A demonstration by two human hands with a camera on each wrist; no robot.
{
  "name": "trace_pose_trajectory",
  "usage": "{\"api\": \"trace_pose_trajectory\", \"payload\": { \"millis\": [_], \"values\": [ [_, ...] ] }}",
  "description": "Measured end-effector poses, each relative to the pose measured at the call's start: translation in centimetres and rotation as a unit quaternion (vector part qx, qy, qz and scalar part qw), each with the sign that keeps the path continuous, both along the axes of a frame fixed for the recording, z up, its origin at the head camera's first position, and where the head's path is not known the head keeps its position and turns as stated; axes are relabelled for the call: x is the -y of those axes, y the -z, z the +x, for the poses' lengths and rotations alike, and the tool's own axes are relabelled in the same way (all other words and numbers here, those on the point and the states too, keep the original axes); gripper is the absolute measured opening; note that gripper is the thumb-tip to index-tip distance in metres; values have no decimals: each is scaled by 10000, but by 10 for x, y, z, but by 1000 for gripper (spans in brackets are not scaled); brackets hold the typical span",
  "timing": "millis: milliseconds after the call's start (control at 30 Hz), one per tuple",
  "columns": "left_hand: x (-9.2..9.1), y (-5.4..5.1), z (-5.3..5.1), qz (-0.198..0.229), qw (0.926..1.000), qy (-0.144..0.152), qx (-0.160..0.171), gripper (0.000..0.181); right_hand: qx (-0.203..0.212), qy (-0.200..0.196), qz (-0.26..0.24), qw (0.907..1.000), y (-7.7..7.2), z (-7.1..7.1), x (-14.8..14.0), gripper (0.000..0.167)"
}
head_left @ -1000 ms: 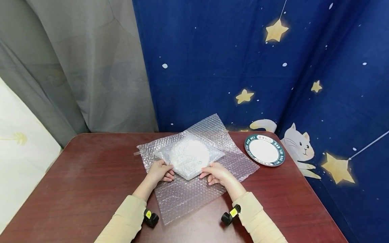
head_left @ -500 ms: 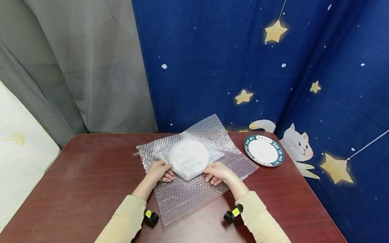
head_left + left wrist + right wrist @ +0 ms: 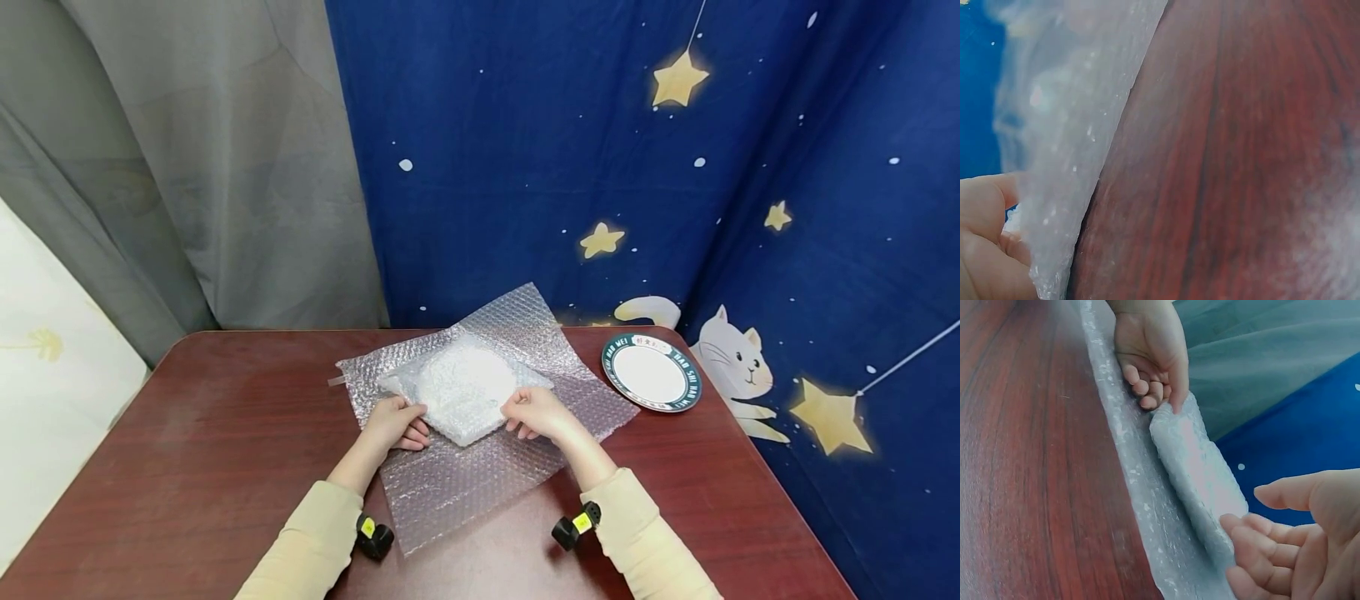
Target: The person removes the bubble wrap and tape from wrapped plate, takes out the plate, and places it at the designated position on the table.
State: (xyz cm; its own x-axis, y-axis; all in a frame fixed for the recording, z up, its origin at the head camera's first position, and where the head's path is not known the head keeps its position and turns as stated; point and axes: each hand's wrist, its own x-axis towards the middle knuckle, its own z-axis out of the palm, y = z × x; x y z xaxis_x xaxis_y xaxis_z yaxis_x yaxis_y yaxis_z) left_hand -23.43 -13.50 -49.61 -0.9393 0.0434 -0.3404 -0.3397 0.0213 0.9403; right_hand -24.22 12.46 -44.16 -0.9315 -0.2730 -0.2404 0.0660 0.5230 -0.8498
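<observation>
A white round item wrapped in bubble wrap, a flat bundle (image 3: 467, 382) (image 3: 1194, 456), lies on a larger bubble wrap sheet (image 3: 450, 496) (image 3: 1063, 150). At the bundle's near left edge, my left hand (image 3: 392, 423) (image 3: 990, 240) pinches it, thumb on top and fingers curled below. My right hand (image 3: 540, 414) (image 3: 1307, 537) is at the right edge; in the right wrist view its fingertips touch the wrap, with the thumb held apart from it. The left hand (image 3: 1150, 347) shows at the bundle's far end there.
A plate (image 3: 651, 372) with a dark green lettered rim stands at the table's back right corner. Grey and blue curtains hang behind the reddish-brown table (image 3: 247, 433). A short clear strip (image 3: 337, 381) sticks out from the sheet's left corner.
My right hand has shifted slightly right and away from me along the bundle's edge, its grip loosened. The left hand and the bundle have stayed nearly still.
</observation>
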Motion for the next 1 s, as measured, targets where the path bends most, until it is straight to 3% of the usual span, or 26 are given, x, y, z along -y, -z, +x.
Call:
{"api": "trace_pose_trajectory", "payload": {
  "millis": [167,467,600,833,1000],
  "values": [
    [0,0,0,-34,10000,-9,6,21,-827,-228,36,9963,-3,-2,7,10],
    [-1,-2,1,-52,10000,-28,-44,20,-2197,-654,442,9724,-11,-9,20,14],
    [-1,-1,1,-48,10000,-43,-47,19,-2495,-854,568,9629,-11,-13,26,17],
    [-1,1,1,-58,10000,-43,-62,19,-2534,-1344,854,9542,-9,-16,36,27],
    [-1,3,0,-98,9999,-53,-86,19,-2895,-1760,1503,9288,-7,-19,44,33]
  ]
}}
